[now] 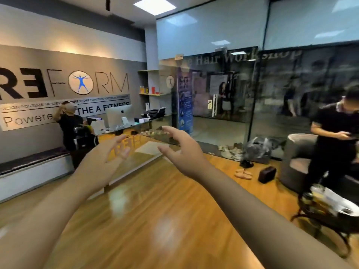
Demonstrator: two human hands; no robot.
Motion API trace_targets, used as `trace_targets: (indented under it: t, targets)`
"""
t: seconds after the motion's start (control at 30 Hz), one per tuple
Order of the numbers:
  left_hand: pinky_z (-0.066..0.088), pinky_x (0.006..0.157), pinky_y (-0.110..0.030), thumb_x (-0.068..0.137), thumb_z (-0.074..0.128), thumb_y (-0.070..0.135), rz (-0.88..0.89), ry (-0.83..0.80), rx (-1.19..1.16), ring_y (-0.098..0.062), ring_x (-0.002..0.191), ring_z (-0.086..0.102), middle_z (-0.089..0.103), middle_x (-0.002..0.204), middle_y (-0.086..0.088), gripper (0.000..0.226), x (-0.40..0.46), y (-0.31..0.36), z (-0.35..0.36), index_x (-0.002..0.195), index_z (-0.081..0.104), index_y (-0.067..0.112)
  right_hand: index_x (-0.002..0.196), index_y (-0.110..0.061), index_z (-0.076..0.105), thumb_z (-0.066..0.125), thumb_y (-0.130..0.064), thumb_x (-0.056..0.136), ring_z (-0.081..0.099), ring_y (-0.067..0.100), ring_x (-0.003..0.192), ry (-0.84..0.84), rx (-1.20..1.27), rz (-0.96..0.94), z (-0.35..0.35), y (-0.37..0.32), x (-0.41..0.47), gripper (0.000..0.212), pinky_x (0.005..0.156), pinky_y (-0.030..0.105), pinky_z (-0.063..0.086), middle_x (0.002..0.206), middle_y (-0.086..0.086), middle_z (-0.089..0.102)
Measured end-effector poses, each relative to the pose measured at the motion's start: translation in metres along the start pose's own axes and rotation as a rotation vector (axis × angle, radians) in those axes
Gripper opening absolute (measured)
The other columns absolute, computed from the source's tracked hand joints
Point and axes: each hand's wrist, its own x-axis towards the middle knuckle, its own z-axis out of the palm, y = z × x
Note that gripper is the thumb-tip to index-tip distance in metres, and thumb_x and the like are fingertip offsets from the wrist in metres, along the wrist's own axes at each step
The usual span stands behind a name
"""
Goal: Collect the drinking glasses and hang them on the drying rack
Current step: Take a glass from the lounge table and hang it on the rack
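Both my arms reach forward at chest height over a wooden floor. My left hand (108, 154) is held palm inward with its fingers spread and loosely bent, holding nothing. My right hand (180, 150) faces it a short way off, fingers and thumb spread in a loose curve, also holding nothing. No drinking glass and no drying rack can be made out in the head view.
A reception desk (124, 131) with a monitor stands ahead on the left, a person (70, 125) beside it. A glass wall (252, 98) runs along the right. Another person (334, 136) stands by a grey armchair (295, 160). A low table (334, 210) is at right; slippers and a bag lie on the floor.
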Motion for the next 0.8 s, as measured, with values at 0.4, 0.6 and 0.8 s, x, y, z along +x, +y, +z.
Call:
trace_targets:
  t: [0.4, 0.6, 0.8]
  targets:
    - [0.037, 0.113, -0.039, 0.1, 0.052, 0.047, 0.322, -0.309, -0.279, -0.011, 0.138, 0.043, 0.05, 0.152, 0.008, 0.054, 0.17, 0.052, 0.207, 0.151, 0.045, 0.031, 0.154, -0.038, 0.044, 0.061, -0.055, 0.098, 0.039, -0.012, 0.119, 0.333, -0.26, 0.3, -0.108, 0.143, 0.014, 0.061, 0.089, 0.011, 0.035, 0.144, -0.014, 0.054]
    - [0.037, 0.102, -0.027, 0.101, 0.053, 0.047, 0.428, -0.359, -0.349, -0.001, 0.129, 0.043, 0.051, 0.148, 0.012, 0.052, 0.243, 0.122, 0.336, 0.151, 0.044, 0.036, 0.154, -0.035, 0.046, 0.058, -0.057, 0.095, 0.048, -0.002, 0.124, 0.442, -0.329, 0.395, -0.2, 0.239, 0.019, 0.064, 0.093, 0.018, 0.04, 0.141, -0.01, 0.059]
    - [0.038, 0.101, -0.025, 0.1, 0.052, 0.049, 0.528, -0.438, -0.457, 0.0, 0.129, 0.045, 0.052, 0.146, 0.015, 0.053, 0.314, 0.208, 0.45, 0.151, 0.045, 0.035, 0.154, -0.036, 0.047, 0.062, -0.052, 0.099, 0.049, -0.002, 0.122, 0.512, -0.384, 0.506, -0.299, 0.323, 0.026, 0.059, 0.093, 0.017, 0.04, 0.135, -0.014, 0.059]
